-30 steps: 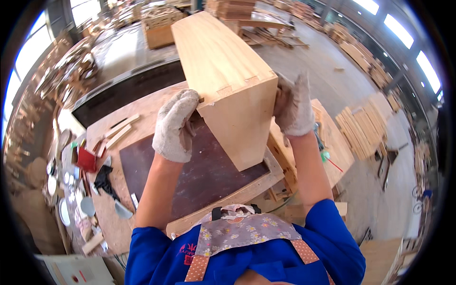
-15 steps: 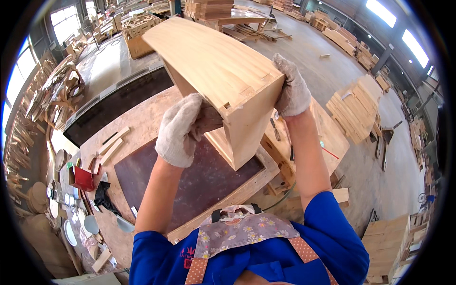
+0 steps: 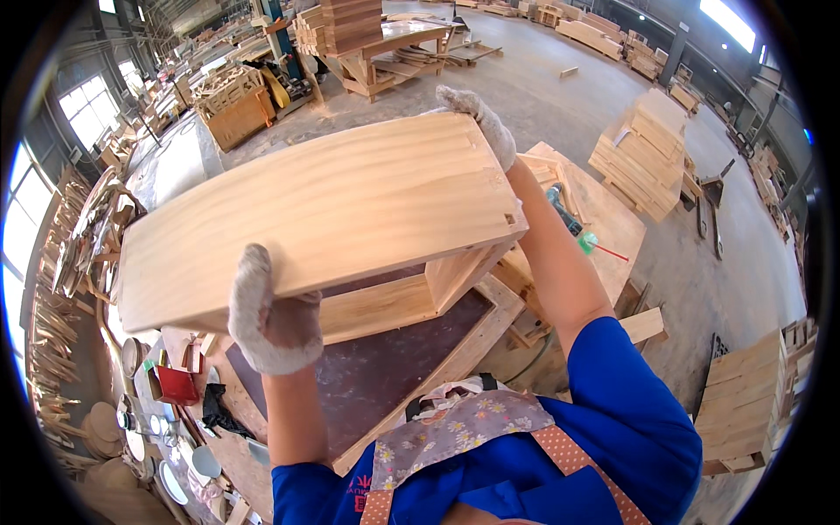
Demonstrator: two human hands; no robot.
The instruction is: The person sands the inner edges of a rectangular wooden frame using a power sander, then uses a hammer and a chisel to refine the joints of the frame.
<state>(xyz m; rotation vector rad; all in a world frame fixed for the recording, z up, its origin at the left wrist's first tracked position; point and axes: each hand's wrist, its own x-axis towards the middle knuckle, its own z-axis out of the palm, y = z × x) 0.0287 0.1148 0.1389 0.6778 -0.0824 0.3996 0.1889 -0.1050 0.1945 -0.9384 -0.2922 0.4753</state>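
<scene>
A pale wooden box, long and open-sided, is held up over the workbench, with its broad board face tilted toward me. Small notched joints show at its right corner. My left hand, in a whitish work glove, grips the near long edge, thumb over the face and fingers partly hidden beneath. At the far right corner my right hand, gloved too, is closed round the end; its fingertips are partly out of sight behind the wood. Below the box lies a dark smooth panel on the bench.
To the right, a side table carries a teal power drill. A red box, a black cloth or bag and several dishes lie at left. Stacked boards stand on the floor at right; a timber-loaded bench is behind.
The box has swung round and levelled, its long end now reaching to the left. My left hand has moved left and down along its edge; my right hand has moved left, to the far corner.
</scene>
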